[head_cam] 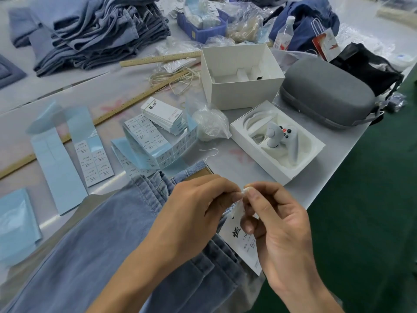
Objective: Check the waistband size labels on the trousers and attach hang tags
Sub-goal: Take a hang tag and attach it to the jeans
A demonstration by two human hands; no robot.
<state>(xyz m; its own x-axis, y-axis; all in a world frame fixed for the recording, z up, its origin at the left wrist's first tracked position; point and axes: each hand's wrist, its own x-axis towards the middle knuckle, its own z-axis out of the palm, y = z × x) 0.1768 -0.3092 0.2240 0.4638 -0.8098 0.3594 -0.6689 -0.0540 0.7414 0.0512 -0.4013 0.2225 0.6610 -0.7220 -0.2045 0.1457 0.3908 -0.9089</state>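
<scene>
Hands meet fingertip to fingertip above the blue trousers (pixel 94 240), which lie spread on the table (pixel 300 184) at the near edge. The left hand (pixel 194 213) comes in from the lower left, fingers curled, pinching at something small and white. The right hand (pixel 275 224), palm turned inward, pinches that same white bit, and a white hang tag (pixel 234 236) hangs just beneath its fingers. A stack of hang tags (pixel 164 115) lies farther back, well apart from both hands
</scene>
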